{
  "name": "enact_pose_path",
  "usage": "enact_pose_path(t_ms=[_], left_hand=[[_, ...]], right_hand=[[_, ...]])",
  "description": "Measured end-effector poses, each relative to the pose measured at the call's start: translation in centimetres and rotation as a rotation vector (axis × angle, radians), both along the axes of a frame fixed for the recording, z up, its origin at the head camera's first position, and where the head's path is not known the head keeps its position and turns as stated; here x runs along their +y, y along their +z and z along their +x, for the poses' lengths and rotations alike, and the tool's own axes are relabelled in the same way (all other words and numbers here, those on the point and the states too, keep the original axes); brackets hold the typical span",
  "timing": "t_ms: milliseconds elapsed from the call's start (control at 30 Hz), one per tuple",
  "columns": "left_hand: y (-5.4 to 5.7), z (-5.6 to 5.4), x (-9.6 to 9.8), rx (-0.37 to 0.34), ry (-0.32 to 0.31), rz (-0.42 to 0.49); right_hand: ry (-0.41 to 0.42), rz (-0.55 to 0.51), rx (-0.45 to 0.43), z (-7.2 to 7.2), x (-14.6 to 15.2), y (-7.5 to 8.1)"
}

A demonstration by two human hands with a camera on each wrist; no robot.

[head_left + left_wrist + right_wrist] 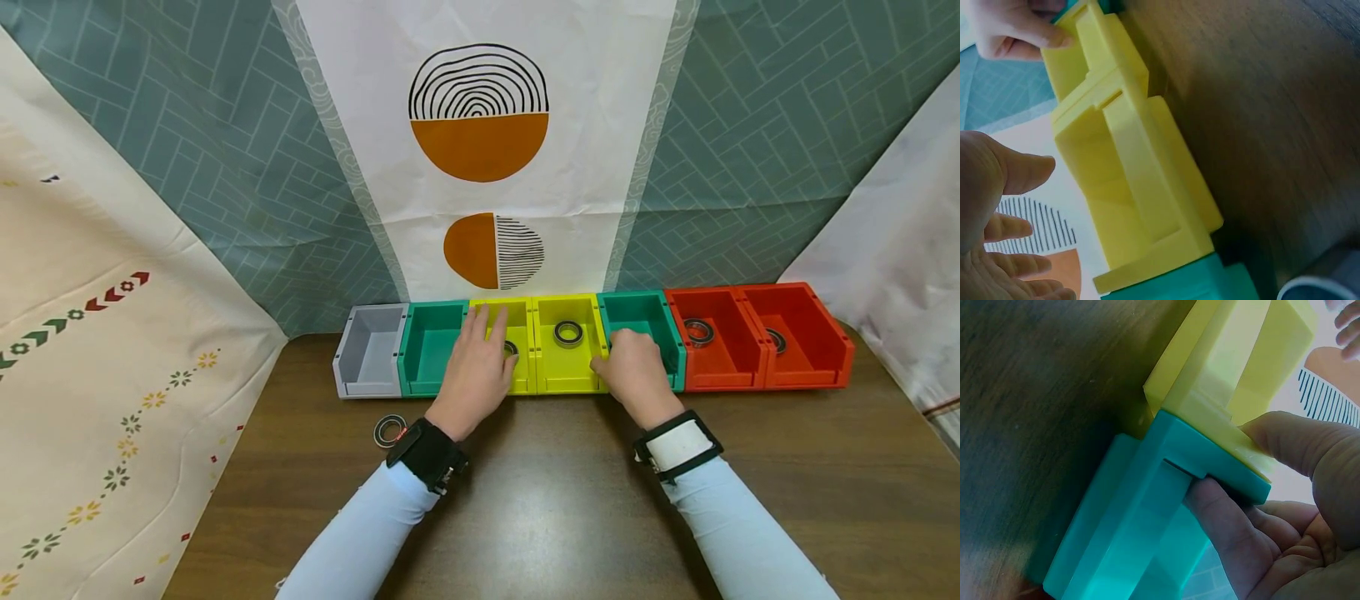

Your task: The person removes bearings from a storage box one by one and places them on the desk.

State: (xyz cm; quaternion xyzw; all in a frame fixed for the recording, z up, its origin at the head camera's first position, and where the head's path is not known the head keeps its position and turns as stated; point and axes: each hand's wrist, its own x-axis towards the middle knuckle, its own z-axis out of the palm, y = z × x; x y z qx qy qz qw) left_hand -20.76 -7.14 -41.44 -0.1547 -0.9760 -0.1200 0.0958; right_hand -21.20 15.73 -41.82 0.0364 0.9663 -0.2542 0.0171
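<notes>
My left hand [474, 375] hovers with spread, straight fingers over the left yellow bin [521, 379], whose bearing [511, 345] it partly covers. In the left wrist view, that hand's thumb and fingers hold nothing. My right hand [636, 375] pinches the adjoining side walls of the right yellow bin [551, 367] and the right green bin [628, 305]. In the right wrist view, its thumb lies on the yellow wall [1250, 447] and its fingers press inside the green one [1225, 478]. A bearing [567, 345] lies flat in the right yellow bin.
The bins stand in one row against a patterned cloth backdrop. A grey bin [367, 390] and another green bin [423, 387] form the left end. Two red bins [723, 381] at the right each hold a bearing [699, 343]. Another bearing [378, 431] lies on the wooden table [555, 517] beside my left wrist.
</notes>
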Motion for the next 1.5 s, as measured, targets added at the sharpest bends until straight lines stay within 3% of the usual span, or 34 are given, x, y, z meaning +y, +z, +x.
enact_pose_path(t_ms=[433, 933, 1267, 1500], left_hand=[[-1.5, -0.7, 1.3, -0.052, -0.042, -0.084], [-2.2, -1.8, 1.9, -0.196, -0.022, -0.125], [-2.0, -2.7, 2.7, -0.322, 0.041, -0.054], [-2.1, -2.8, 2.8, -0.420, 0.092, -0.011]], right_hand=[[-0.001, 0.016, 0.013, 0.1, -0.1, 0.0], [-0.003, 0.020, 0.005, 0.0, -0.1, 0.0], [-0.013, 0.014, -0.004, 0.0, 0.0, 0.1], [-0.013, 0.015, -0.017, 0.0, -0.1, 0.0]])
